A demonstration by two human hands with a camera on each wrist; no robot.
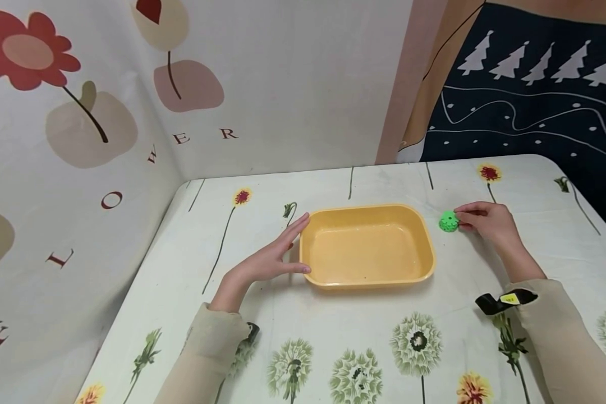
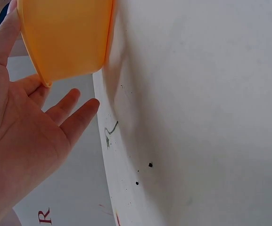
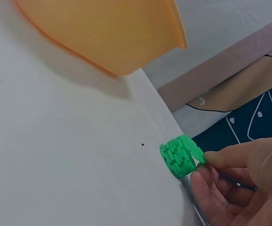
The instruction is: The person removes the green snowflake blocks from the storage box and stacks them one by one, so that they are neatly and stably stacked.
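Observation:
A yellow rectangular plastic basin (image 1: 367, 247) stands on the table with nothing visible inside it. At its left end, my left hand (image 1: 265, 261) is spread, thumb and forefinger reaching the rim. The left wrist view shows the straight fingers of that hand (image 2: 27, 127) against the basin's outer edge (image 2: 65, 37). Right of the basin, my right hand (image 1: 492, 224) pinches a small green plastic piece (image 1: 448, 221) between thumb and fingertips. Up close in the right wrist view, this green piece (image 3: 177, 156) is short and round, with a brick-like pattern round its side.
A white cloth with printed flowers covers the table (image 1: 293, 314). Behind and to the left hangs a pale curtain (image 1: 293, 84) with flower shapes and letters. At the back right is a dark blue cloth (image 1: 525, 123) with white trees.

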